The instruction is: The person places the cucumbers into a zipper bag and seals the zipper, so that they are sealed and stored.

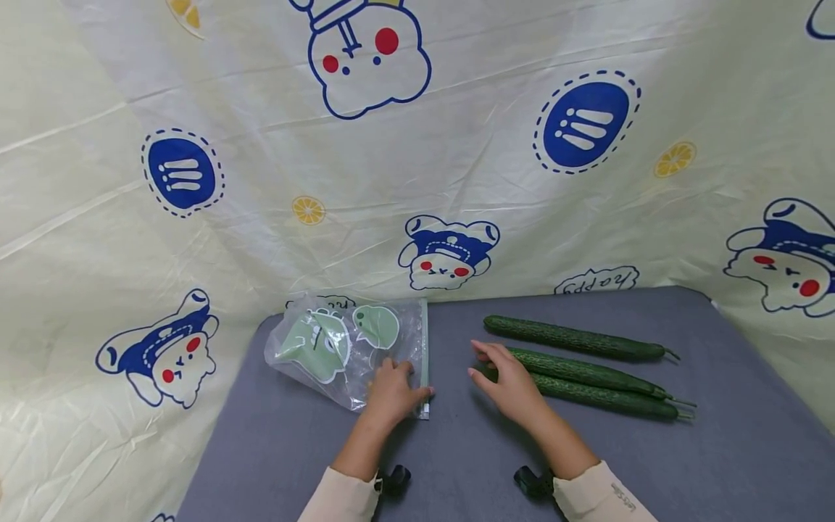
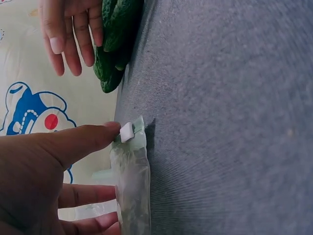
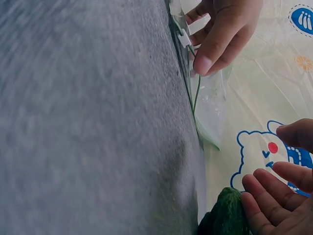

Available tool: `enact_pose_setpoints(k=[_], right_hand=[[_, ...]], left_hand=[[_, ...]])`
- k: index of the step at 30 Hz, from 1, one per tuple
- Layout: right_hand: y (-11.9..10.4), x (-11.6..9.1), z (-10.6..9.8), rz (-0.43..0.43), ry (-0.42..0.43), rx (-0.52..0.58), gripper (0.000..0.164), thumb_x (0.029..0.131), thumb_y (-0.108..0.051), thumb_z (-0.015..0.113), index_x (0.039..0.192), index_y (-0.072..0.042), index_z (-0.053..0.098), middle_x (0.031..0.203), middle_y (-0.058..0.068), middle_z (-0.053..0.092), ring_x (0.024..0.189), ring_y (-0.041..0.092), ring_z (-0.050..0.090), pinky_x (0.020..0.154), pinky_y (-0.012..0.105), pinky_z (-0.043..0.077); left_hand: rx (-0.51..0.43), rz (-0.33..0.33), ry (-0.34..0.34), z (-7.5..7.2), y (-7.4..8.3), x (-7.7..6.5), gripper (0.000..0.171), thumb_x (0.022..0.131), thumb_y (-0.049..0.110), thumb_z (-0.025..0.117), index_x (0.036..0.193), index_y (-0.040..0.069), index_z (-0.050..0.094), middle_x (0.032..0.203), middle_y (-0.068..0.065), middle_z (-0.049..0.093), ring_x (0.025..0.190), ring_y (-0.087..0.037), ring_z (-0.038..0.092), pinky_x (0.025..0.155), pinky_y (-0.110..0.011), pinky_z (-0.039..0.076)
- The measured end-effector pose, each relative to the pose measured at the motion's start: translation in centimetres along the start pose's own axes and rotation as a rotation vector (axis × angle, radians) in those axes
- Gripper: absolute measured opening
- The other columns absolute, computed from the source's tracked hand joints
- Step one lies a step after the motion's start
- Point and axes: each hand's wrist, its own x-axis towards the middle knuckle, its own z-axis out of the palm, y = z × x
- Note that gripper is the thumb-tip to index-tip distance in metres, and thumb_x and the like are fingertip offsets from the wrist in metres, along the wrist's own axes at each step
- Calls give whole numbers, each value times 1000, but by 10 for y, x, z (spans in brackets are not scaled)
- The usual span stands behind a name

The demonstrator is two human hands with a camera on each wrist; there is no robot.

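A clear plastic zip bag (image 1: 322, 348) with pale green cartoon prints lies flat on the left of the table. My left hand (image 1: 391, 395) rests on its right part, fingers spread near the zip edge. In the left wrist view the thumb reaches the bag's white slider (image 2: 126, 132), and the other fingers touch the plastic. Three long dark green cucumbers lie on the right: a far cucumber (image 1: 574, 338), a middle cucumber (image 1: 587, 370) and a near cucumber (image 1: 607, 401). Over the left ends of the nearer two is my right hand (image 1: 512, 384), fingers loosely extended, gripping nothing.
A grey cloth-covered table (image 1: 450, 471) carries everything. Behind it hangs a pale curtain (image 1: 365, 159) with blue cartoon prints and orange slices, meeting the table's far edge. Each wrist bears a small black camera, such as the left wrist camera (image 1: 394, 481).
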Motion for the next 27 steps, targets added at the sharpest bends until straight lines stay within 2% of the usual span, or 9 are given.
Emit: enact_pose_setpoints(k=[5, 9, 11, 13, 19, 25, 27], right_hand=[[-1, 0, 6, 15, -6, 24, 54, 95, -17, 71, 146, -11, 53, 137, 11, 60, 121, 29, 61, 100, 49, 56], [-1, 2, 9, 29, -16, 45, 53, 96, -18, 70, 145, -11, 53, 137, 11, 60, 121, 29, 61, 101, 48, 56], [-3, 3, 9, 39, -20, 56, 52, 96, -18, 70, 145, -11, 53, 137, 11, 61, 122, 29, 61, 102, 49, 55], [-4, 4, 11, 50, -27, 71, 52, 96, -18, 70, 145, -10, 53, 137, 11, 61, 123, 29, 61, 103, 49, 54], [-13, 9, 17, 74, -62, 139, 50, 97, -19, 68, 144, -9, 54, 136, 13, 61, 124, 30, 60, 105, 49, 54], [-19, 14, 28, 143, -92, 275, 49, 100, -29, 65, 144, -10, 54, 136, 12, 63, 117, 27, 66, 96, 41, 60], [-20, 16, 30, 164, -92, 329, 50, 100, -32, 63, 144, -10, 54, 133, 13, 65, 114, 27, 68, 92, 39, 61]], left_hand=[[-17, 0, 9, 3, -2, 1, 44, 75, 35, 85, 102, 4, 69, 100, -16, 59, 92, -37, 62, 81, -62, 51], [-77, -1, 32, 7, -4, 3, 22, 78, 21, 75, 93, 6, 70, 89, -12, 62, 79, -29, 62, 69, -47, 53], [-129, 0, 51, 8, -6, 4, 14, 78, 13, 69, 89, 6, 71, 83, -9, 64, 74, -24, 60, 62, -38, 50], [-202, -19, 61, 8, -7, 4, 13, 78, 8, 64, 89, 5, 71, 80, -7, 66, 72, -19, 59, 60, -31, 48], [-421, -79, 63, 5, -4, 3, 11, 81, 7, 64, 91, 4, 69, 82, -6, 68, 75, -14, 59, 67, -28, 52], [-614, -51, 32, 0, 9, -1, 8, 86, 10, 68, 90, 3, 67, 85, -8, 68, 76, -10, 58, 69, -23, 52], [-640, -36, 18, -3, 14, -4, 8, 89, 13, 68, 89, 5, 67, 85, -6, 67, 75, -8, 56, 68, -21, 50]])
